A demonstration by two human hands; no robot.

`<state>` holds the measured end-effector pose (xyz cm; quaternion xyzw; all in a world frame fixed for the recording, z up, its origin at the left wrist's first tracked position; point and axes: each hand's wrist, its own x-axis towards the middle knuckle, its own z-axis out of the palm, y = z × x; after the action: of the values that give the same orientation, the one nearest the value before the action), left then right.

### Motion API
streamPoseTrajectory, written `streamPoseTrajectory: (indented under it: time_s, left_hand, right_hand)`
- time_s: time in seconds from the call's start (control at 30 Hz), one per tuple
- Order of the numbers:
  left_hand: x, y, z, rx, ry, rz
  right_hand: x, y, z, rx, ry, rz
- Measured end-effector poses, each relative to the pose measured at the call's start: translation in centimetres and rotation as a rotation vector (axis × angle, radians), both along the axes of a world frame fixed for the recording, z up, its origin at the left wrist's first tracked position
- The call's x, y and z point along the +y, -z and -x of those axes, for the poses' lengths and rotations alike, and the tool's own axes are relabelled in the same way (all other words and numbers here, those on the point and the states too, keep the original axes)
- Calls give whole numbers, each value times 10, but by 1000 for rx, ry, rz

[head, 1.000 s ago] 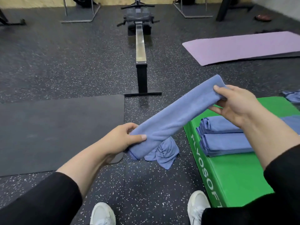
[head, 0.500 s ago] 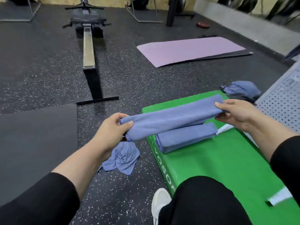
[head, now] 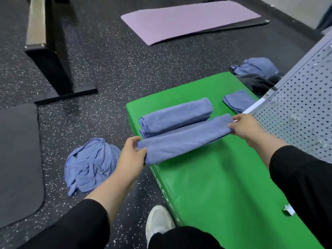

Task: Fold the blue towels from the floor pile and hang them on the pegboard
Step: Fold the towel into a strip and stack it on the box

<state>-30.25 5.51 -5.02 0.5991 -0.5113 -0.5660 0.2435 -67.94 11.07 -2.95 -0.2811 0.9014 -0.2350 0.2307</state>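
Resting now on the green bench (head: 224, 186), near its left edge, the folded towel (head: 185, 139) has come down from mid-air and lies just in front of the folded stack (head: 175, 116). Each end is pinched, by left hand (head: 130, 159) and right hand (head: 247, 127) (fingers curled over cloth). Folding looks finished for this one; the floor pile (head: 89, 165) and pegboard (head: 296, 108) wait.

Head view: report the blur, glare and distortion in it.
Head view: motion blur smears the speckled floor and pegboard; the folded towel and both hands stay fairly sharp; soft sheen glares on the green mat; wide-angle bending curves the purple mat.
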Motion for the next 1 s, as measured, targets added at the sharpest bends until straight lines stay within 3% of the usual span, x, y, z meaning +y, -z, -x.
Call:
streamPoseTrajectory:
  time_s: [0.13,0.2,0.27,0.37,0.43,0.5,0.63,0.8,1.0]
  left_hand:
    - [-23,17,19,-50,16,30]
    - [-33,24,21,-235,-43,120]
    - [-32,25,22,-377,-41,335]
    - [-7,27,34,-532,383,770]
    - [4,36,41,-669,653,888]
    - [6,45,43,-775,788,898]
    - [3,53,42,-891,852,887]
    - [-3,50,44,-934,876,824]
    - [-5,52,38,-932,853,799]
  right_hand:
    - [-20,7,8,112,-42,-67]
    - [-25,9,9,294,-128,-124]
    - [-25,16,-1,475,-234,-62]
    - [-20,38,-28,523,-383,50]
    - [-17,54,-43,451,-463,-45]
    - [-14,64,-51,399,-488,-116]
    - [-19,63,-51,407,-472,-72]
    - [-14,65,-48,622,-411,-38]
    - [-20,75,-50,552,-454,-94]
